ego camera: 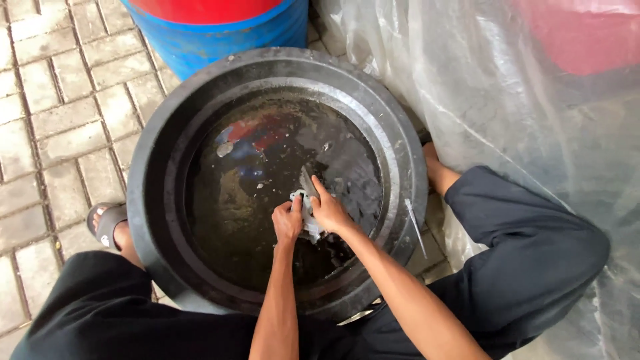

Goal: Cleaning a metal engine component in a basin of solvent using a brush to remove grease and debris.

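One small pale fish (308, 212) is held between both hands above the dark water of one large black tub (150, 200). The left hand (287, 223) is closed on its lower end; the right hand (329, 212) clasps it from the side, index finger extended. The fish's long axis appears to run away from the person, roughly upright in view; both hands touch it equally. One blue drum (220, 33) stands beyond the tub, and one clear plastic sheet (507, 120) lies to the right.
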